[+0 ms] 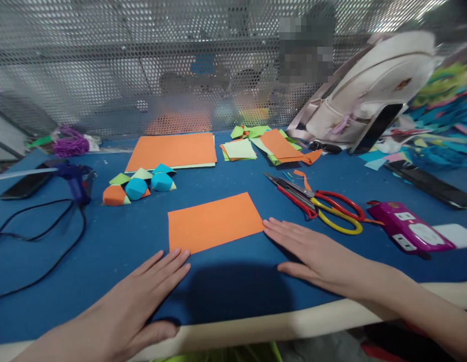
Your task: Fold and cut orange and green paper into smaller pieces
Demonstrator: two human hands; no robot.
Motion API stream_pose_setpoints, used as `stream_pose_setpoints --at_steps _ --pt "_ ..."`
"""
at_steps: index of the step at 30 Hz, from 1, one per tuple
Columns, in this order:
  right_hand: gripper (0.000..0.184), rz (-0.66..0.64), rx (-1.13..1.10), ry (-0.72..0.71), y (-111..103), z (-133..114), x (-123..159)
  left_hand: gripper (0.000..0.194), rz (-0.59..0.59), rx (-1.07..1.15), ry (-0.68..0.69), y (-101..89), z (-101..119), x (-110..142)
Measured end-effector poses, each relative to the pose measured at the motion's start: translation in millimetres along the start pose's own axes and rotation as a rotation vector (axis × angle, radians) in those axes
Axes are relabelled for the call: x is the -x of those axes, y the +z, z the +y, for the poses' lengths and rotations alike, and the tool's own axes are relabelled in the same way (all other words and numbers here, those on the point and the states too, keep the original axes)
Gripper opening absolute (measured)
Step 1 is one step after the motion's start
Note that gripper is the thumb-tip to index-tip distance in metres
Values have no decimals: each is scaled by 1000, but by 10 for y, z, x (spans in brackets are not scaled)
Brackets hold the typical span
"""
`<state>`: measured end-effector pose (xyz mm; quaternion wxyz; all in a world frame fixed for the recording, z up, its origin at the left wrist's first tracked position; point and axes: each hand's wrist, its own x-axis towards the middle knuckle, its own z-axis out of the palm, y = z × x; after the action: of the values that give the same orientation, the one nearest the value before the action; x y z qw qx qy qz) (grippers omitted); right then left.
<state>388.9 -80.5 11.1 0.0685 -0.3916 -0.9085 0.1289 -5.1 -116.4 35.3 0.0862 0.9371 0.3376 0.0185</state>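
Note:
An orange sheet of paper (216, 221) lies flat on the blue table, slightly turned, between my hands. My left hand (143, 291) rests palm down with fingers outstretched, its fingertips touching the sheet's near left corner. At the near right corner, the fingertips of my right hand (312, 249) touch the paper, thumb spread apart. To the right of the sheet are scissors (319, 201) with one red and one yellow handle loop, beside another red-handled tool (297, 201). Several small folded paper pieces (137, 186) in orange, blue and green stand behind the sheet to the left.
A stack of orange and green paper (173, 151) lies at the back, with paper scraps (278, 146) to its right. At left are a blue glue gun (77, 181), its black cord and a phone (27, 181). A purple power strip (410, 229) and white backpack (369, 90) occupy the right.

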Motion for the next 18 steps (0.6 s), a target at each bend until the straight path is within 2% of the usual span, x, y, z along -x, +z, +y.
stream_pose_setpoints --at_steps 2,4,6,8,12,16,18 --pt "59 89 58 40 -43 48 31 87 16 -44 -3 17 33 69" --pt "60 140 89 17 -74 14 -12 87 15 -95 -4 45 55 99" --pt "64 114 74 -88 -64 -82 -106 86 19 -136 -3 71 63 93" --pt "73 28 32 -190 -11 -187 -202 86 38 -158 4 90 62 71" --pt "80 -101 -29 -165 97 -249 -255 88 93 -170 19 122 33 98" --pt "78 -59 -43 -150 74 -217 -219 88 126 -157 -32 106 2 223" --pt "74 -10 -7 -173 50 -283 -286 88 127 -138 -57 56 19 199"
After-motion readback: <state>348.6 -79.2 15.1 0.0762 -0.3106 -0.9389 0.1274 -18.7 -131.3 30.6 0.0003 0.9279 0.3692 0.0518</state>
